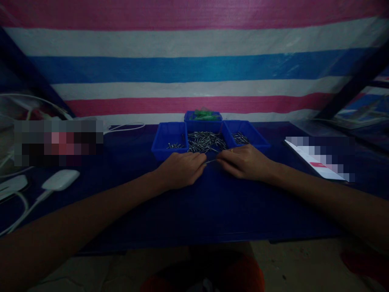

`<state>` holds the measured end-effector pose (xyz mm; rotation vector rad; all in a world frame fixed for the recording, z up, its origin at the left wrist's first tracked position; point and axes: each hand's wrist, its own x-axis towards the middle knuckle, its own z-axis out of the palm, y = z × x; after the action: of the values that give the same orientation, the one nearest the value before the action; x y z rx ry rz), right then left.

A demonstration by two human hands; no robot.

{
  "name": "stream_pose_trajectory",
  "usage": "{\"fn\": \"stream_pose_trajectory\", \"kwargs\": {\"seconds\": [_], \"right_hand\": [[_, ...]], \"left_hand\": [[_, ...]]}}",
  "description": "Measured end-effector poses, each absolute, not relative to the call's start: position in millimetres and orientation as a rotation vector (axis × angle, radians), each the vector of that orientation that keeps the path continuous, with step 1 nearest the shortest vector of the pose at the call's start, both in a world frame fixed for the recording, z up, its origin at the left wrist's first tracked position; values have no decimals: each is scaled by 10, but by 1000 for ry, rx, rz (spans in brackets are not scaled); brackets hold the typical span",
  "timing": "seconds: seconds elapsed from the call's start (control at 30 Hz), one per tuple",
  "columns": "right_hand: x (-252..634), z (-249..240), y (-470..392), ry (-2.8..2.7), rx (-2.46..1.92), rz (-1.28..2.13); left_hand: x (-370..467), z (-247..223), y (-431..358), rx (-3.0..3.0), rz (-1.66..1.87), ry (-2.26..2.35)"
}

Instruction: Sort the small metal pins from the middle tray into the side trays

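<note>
Over the front of the dark blue table, my left hand [183,168] and my right hand [244,161] are close together, both with fingers closed. A thin metal rod [210,161] bridges the small gap between their fingertips, its ends hidden in the fingers. Just beyond them lies a loose heap of slim metal pieces [204,140], like pins or screws. It sits between a left blue tray [155,142] and a right blue tray [257,136], each with several similar pieces. Behind the heap, a third blue tray [188,117] contains green items [204,114] that I cannot make out.
A white charger [62,179] with cables lies on the left of the table [194,211]. At the right is a white flat sheet or box [322,164], partly blurred out. A striped plastic sheet [194,69] hangs behind the table, between dark frame posts.
</note>
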<state>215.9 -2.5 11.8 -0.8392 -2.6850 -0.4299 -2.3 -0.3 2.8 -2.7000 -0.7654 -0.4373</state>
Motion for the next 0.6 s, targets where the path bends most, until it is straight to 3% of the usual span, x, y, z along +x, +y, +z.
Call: {"fn": "stream_pose_trajectory", "kwargs": {"seconds": [0.27, 0.6], "right_hand": [[2169, 61, 12, -2780, -764, -450], [2138, 89, -18, -2820, -682, -277]], "left_hand": [[-46, 7, 16, -2606, -672, -734], [-63, 5, 27, -2600, -674, -413]]}}
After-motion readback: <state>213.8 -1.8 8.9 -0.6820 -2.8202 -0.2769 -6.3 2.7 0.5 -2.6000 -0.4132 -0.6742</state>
